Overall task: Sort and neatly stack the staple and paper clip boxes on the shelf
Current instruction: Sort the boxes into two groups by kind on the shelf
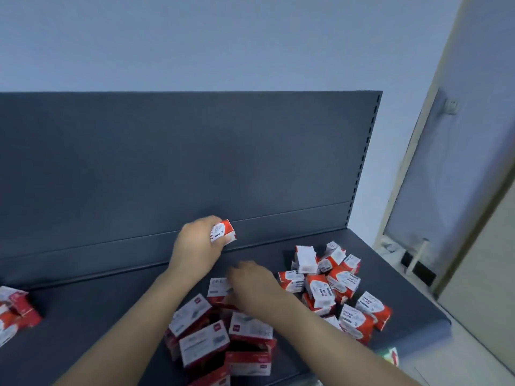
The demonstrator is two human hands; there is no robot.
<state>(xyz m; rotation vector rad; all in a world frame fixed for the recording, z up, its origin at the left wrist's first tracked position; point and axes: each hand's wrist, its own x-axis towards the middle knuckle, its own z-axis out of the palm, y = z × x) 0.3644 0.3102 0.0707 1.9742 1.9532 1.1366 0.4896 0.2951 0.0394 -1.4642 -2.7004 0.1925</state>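
Observation:
My left hand grips a small red-and-white paper clip box, lifted near the shelf's back panel. My right hand reaches down onto the loose heap; its fingers touch a flat red-and-white box, and its grasp is blurred. Several flat staple boxes lie jumbled under my forearms. To the right sits a pile of several paper clip boxes. A few more red-and-white boxes stand at the far left of the shelf.
The dark grey back panel rises behind the shelf. The shelf's right end drops off to a pale floor, with a door frame and glass panel beyond. A small red-and-green thing lies below the shelf edge.

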